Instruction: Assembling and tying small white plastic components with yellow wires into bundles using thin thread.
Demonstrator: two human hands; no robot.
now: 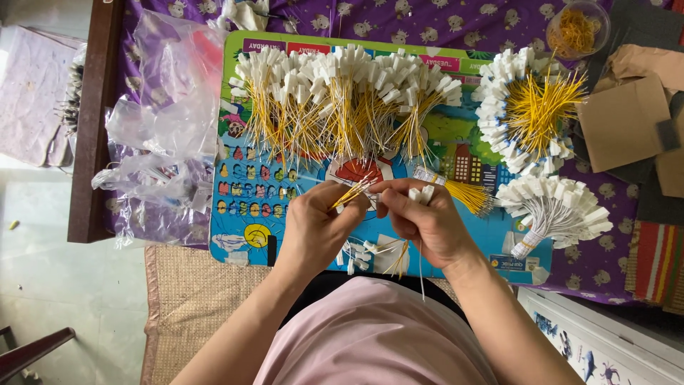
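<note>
My left hand (318,223) pinches the yellow ends of a few thin wires (350,193) over a colourful board (246,207). My right hand (425,221) meets it at the fingertips and grips a small bunch of white plastic connectors (420,193) with wires trailing below the palm. Loose connectors with wires (365,253) lie on the board just under both hands. A tied bundle of yellow wires (463,191) rests right of my right hand.
A long pile of yellow wires with white connectors (335,100) spans the board's far side. A round bundle (524,107) and a white-wire bundle (559,210) lie at right. Clear plastic bags (167,121) sit left, brown cardboard (623,121) far right, a bowl of rubber bands (576,28) above.
</note>
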